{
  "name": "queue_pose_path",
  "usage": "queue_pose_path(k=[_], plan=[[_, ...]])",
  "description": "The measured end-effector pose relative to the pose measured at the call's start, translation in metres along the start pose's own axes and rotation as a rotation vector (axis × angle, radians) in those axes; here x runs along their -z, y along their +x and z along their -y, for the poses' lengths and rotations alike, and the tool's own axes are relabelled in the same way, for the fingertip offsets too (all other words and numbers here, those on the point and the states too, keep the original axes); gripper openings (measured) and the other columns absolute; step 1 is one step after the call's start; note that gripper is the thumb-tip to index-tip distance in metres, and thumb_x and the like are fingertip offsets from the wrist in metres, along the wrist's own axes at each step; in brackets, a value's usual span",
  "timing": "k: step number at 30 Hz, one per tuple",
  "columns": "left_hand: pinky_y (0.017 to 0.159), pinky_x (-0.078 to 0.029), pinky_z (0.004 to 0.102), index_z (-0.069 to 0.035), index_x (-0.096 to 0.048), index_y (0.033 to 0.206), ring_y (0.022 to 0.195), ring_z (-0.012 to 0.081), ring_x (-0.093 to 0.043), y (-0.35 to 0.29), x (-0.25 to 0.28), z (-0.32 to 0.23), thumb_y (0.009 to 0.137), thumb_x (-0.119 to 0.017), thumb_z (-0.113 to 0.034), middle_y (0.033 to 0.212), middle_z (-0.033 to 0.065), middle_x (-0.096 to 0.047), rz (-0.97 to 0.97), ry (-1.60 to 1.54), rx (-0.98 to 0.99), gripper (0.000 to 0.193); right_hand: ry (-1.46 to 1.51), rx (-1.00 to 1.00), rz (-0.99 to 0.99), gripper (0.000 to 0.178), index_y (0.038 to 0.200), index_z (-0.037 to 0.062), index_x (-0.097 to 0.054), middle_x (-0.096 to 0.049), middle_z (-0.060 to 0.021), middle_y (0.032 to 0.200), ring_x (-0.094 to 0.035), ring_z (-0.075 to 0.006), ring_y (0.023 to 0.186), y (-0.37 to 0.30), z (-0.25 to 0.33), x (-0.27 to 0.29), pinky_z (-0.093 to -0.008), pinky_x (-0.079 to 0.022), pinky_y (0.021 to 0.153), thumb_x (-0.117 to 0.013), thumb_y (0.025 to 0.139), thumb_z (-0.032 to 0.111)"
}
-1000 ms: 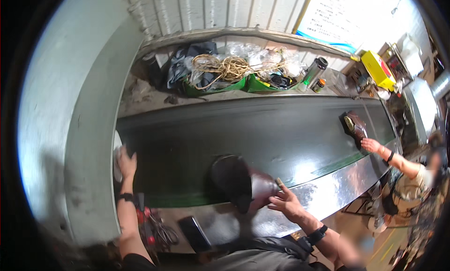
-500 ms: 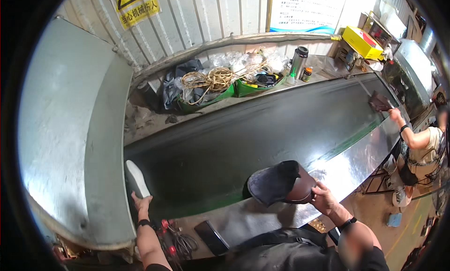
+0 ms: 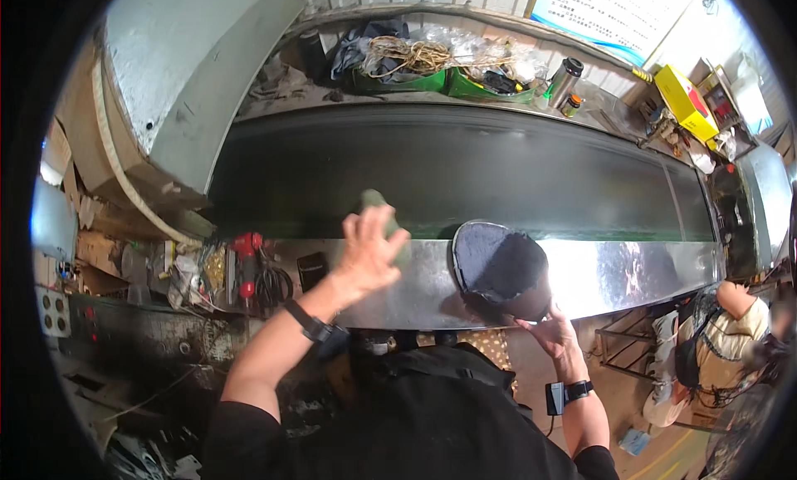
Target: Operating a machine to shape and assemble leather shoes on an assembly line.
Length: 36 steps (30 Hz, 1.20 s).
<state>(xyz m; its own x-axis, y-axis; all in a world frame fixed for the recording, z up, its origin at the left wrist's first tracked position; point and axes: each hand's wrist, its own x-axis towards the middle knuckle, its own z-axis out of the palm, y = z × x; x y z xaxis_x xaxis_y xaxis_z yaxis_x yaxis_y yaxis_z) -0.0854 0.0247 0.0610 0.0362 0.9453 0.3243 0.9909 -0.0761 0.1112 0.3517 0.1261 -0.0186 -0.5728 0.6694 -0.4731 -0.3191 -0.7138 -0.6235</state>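
My left hand [image 3: 371,246] is over the near edge of the dark belt, its fingers curved around a long, dull-green shoe sole [image 3: 374,199]. Most of that sole is hidden behind the hand. To its right, my right hand [image 3: 554,332] grips the lower side of a shoe upper [image 3: 506,268] with a dark, fuzzy bluish-grey inside. The upper is tilted with its wide opening up and to the left, above the shiny metal ledge [image 3: 423,293]. The two pieces are apart.
The dark belt [image 3: 465,168] runs across beyond the ledge. Behind it stand green bins [image 3: 407,83] with rope and plastic, and a steel flask [image 3: 566,80]. A red-handled tool [image 3: 246,264] with coiled cable lies left. At right sits another person [image 3: 735,330].
My left hand has come right from the belt's left end with the sole, which looked white before. The upper has turned in my right hand. The other person's arm has drawn back from the belt.
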Motion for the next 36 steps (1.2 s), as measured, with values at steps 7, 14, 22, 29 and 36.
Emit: queue_pose_path(k=[7, 14, 22, 29, 36], plan=[[0.113, -0.025, 0.0523, -0.029, -0.065, 0.116, 0.134, 0.0239, -0.039, -0.047, -0.077, -0.141, 0.079, -0.066, -0.028, 0.137, 0.0021, -0.050, -0.133, -0.082, -0.422, 0.036, 0.150, 0.048, -0.371, 0.054, 0.140, 0.0110, -0.054, -0.055, -0.0070, 0.140, -0.051, -0.0291, 0.130, -0.005, 0.021, -0.005, -0.0519, -0.044, 0.106, -0.063, 0.098, 0.043], [0.098, -0.051, 0.0371, -0.009, -0.072, 0.110, 0.109, 0.0195, -0.065, -0.002, -0.067, -0.111, 0.097, -0.068, -0.044, 0.114, 0.0072, -0.070, -0.087, -1.881, 0.804, 0.038, -0.772, 0.501, -0.267, 0.040, 0.129, -0.0027, -0.061, -0.067, -0.0092, 0.116, -0.064, -0.0190, 0.104, -0.054, 0.027, -0.087, -0.0316, -0.051, 0.089, -0.070, 0.096, 0.017], [0.086, -0.052, 0.0358, 0.001, -0.073, 0.110, 0.098, 0.0216, -0.068, 0.036, -0.121, 0.004, 0.097, -0.068, -0.028, 0.107, 0.0116, -0.073, 0.161, -1.241, 1.156, 0.032, -1.720, 1.119, 0.160, 0.089, 0.142, -0.0006, -0.050, -0.056, -0.0195, 0.124, -0.057, -0.0402, 0.112, -0.018, -0.085, -0.074, -0.0531, -0.049, 0.099, -0.093, 0.066, 0.018], [0.085, -0.051, 0.0456, -0.002, -0.074, 0.095, 0.098, 0.0384, -0.068, 0.048, -0.155, -0.018, 0.097, -0.061, -0.042, 0.102, 0.0194, -0.072, 0.065, -0.641, 1.120, 0.042, -1.121, 0.853, 0.049, 0.142, 0.161, 0.0008, 0.009, -0.018, -0.0263, 0.165, -0.029, -0.0407, 0.149, 0.017, -0.089, -0.078, -0.0495, -0.036, 0.117, -0.097, 0.067, 0.018], [0.089, -0.050, 0.0502, 0.003, -0.071, 0.103, 0.109, 0.0364, -0.068, 0.005, -0.138, -0.055, 0.091, -0.065, -0.044, 0.107, 0.0205, -0.073, 0.294, -0.998, 1.334, 0.049, -1.191, 0.469, 0.195, 0.113, 0.159, -0.0052, -0.015, -0.038, -0.0317, 0.155, -0.046, -0.0449, 0.139, -0.030, -0.073, -0.032, -0.0458, -0.042, 0.112, -0.088, 0.075, 0.011]])
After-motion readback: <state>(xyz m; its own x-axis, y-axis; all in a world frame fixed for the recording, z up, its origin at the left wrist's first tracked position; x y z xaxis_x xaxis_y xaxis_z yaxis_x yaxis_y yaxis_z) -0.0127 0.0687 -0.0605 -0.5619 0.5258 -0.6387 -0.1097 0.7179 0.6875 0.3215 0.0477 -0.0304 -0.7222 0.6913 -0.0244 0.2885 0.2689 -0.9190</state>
